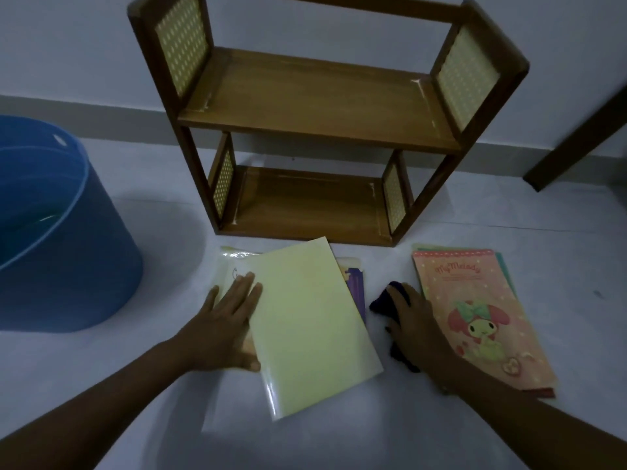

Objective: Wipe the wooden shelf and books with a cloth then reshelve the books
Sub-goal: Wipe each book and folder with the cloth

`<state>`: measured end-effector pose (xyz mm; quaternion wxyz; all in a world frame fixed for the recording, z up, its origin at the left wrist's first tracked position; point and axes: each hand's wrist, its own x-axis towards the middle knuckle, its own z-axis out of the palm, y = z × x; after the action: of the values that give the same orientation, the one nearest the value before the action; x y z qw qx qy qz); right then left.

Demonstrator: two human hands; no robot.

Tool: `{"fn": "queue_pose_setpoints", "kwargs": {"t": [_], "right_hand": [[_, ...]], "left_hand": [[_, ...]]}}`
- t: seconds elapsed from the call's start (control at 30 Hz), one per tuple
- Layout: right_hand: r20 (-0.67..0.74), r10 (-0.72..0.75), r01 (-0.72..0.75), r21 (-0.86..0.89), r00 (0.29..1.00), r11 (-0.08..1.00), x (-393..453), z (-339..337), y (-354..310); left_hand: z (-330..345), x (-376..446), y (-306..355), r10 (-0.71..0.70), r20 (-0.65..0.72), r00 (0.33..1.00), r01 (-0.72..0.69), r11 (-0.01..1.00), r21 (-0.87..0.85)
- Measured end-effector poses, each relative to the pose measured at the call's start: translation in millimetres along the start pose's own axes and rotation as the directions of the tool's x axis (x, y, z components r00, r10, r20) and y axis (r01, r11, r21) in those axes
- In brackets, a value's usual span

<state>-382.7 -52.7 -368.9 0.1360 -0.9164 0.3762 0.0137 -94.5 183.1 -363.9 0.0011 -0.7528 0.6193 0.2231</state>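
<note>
Two stacks: my left hand (226,325) flat, pinning the yellow book (305,327); right hand (419,330) gripping the cloth (381,301), which I judge should sweep spine-to-edge.

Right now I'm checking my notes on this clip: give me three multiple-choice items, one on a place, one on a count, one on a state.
1. Where does the pink book lie?
A. on the upper board
B. on the floor, right of the dark cloth
C. inside the blue tub

2. How many boards has the wooden shelf?
A. two
B. three
C. four

3. How many books stand on the shelf?
A. several
B. one
C. none

Answers: 1 B, it lies flat beside the right hand; 2 A, one upper and one lower; 3 C, both boards are bare, while the left hand rests on the yellow book on the floor.
</note>
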Motion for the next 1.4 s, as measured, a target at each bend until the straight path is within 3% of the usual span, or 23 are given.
{"fn": "queue_pose_setpoints", "kwargs": {"t": [0.1, 0.2, 0.3, 0.37, 0.4, 0.43, 0.47, 0.53, 0.6, 0.67, 0.73, 0.77, 0.87, 0.9, 0.97, 1.0, 1.07, 1.1, 1.13, 1.2, 1.27, 1.33, 1.4], "right_hand": [[-0.161, -0.009, 0.038, 0.18, 0.987, 0.983, 11.2, -22.2, -37.8], [-0.104, -0.348, 0.358, 0.108, 0.932, 0.928, -28.1, 0.3, -102.2], [0.135, -0.7, 0.706, 0.004, 0.702, 0.708, -63.1, 21.3, -137.8], [0.153, -0.792, 0.8, 0.017, 0.591, 0.6, -28.5, 17.8, -135.6], [0.137, -0.771, 0.778, -0.005, 0.622, 0.628, -3.9, 12.9, -132.3], [0.102, -0.673, 0.68, -0.06, 0.732, 0.731, 24.8, 8.6, -127.2], [0.056, -0.514, 0.517, -0.077, 0.856, 0.852, 50.2, 1.7, -123.4], [-0.014, -0.242, 0.239, -0.101, 0.97, 0.966, 75.2, 0.2, -127.8], [0.042, -0.364, 0.365, -0.201, 0.93, 0.909, 59.7, 10.8, -150.9], [0.214, -0.625, 0.656, -0.128, 0.751, 0.744, 24.8, 18.5, -170.7], [0.306, -0.738, 0.789, -0.083, 0.602, 0.609, 30.0, 8.2, -173.8], [0.262, -0.741, 0.782, -0.106, 0.618, 0.614, 47.4, 2.6, -169.6], [0.065, -0.397, 0.402, -0.099, 0.916, 0.91, 95.9, -7.7, -128.4], [0.043, -0.305, 0.307, -0.095, 0.952, 0.947, 95.5, -6.1, -114.5], [0.047, -0.315, 0.319, -0.137, 0.948, 0.938, 57.6, 3.0, -106.2], [0.069, -0.415, 0.421, -0.13, 0.907, 0.898, 26.6, 6.2, -110.4], [0.115, -0.662, 0.672, -0.097, 0.74, 0.734, -28.1, 13.5, -112.6], [0.15, -0.718, 0.732, -0.069, 0.68, 0.678, -40.9, 15.3, -106.9], [0.166, -0.719, 0.735, -0.058, 0.675, 0.676, -42.6, 10.2, -98.9], [0.075, -0.575, 0.578, -0.02, 0.815, 0.816, -31.7, 10.9, -62.6], [0.012, -0.241, 0.241, 0.038, 0.97, 0.97, -22.1, 2.7, -24.7], [0.051, 0.042, -0.043, 0.014, 0.998, 0.999, -25.0, -3.6, -3.1], [0.087, -0.003, 0.005, -0.022, 0.996, 1.0, -34.6, -3.4, -2.3]], "left_hand": [[-3.7, 0.5, 0.4, -0.021, 0.034, 0.999, 0.023, 0.996, -0.083], [0.8, -0.4, 0.7, -0.039, -0.022, 0.999, 0.036, 0.991, -0.125], [0.5, -1.8, 3.4, -0.033, -0.037, 0.999, 0.029, 0.994, -0.108], [-3.7, -3.0, 2.9, -0.03, -0.031, 0.999, 0.027, 0.996, -0.083], [-5.5, -3.7, 3.0, -0.028, -0.021, 0.999, 0.026, 0.996, -0.084], [-5.4, -3.7, 2.1, -0.027, -0.026, 0.999, 0.024, 0.995, -0.093], [-5.0, -3.7, 1.6, -0.027, -0.045, 0.999, 0.022, 0.994, -0.107], [-4.5, -4.6, 3.1, -0.021, -0.075, 0.997, 0.009, 0.989, -0.151], [-2.4, -5.4, 2.1, -0.018, -0.102, 0.995, -0.003, 0.981, -0.194], [-0.8, -5.9, -0.4, -0.006, -0.107, 0.994, -0.019, 0.974, -0.227], [0.9, -3.9, -3.7, -0.006, -0.131, 0.991, -0.025, 0.971, -0.237], [0.5, -3.7, -3.3, -0.006, -0.137, 0.991, -0.024, 0.975, -0.221], [1.8, -4.4, -1.1, -0.02, -0.113, 0.993, 0.001, 0.985, -0.17], [2.6, -4.8, -0.1, -0.02, -0.109, 0.994, 0.002, 0.986, -0.166], [1.5, -5.2, 0.3, -0.011, -0.101, 0.995, -0.005, 0.988, -0.157], [2.2, -4.9, -1.0, -0.013, -0.099, 0.995, -0.003, 0.987, -0.159], [1.5, -4.1, -2.3, -0.006, -0.082, 0.997, -0.008, 0.986, -0.165], [0.9, -3.9, -2.9, 0.003, -0.08, 0.997, -0.016, 0.988, -0.155], [0.1, -4.7, -2.4, 0.021, -0.087, 0.996, -0.032, 0.991, -0.128], [-1.2, -8.4, 0.3, 0.099, -0.108, 0.989, -0.1, 0.995, -0.009], [0.3, -17.2, 3.9, 0.208, -0.095, 0.973, -0.198, 0.975, 0.103], [3.9, -24.0, 14.5, 0.291, -0.077, 0.954, -0.277, 0.948, 0.157], [10.4, -22.5, 25.7, 0.396, -0.102, 0.913, -0.366, 0.902, 0.227]]}}
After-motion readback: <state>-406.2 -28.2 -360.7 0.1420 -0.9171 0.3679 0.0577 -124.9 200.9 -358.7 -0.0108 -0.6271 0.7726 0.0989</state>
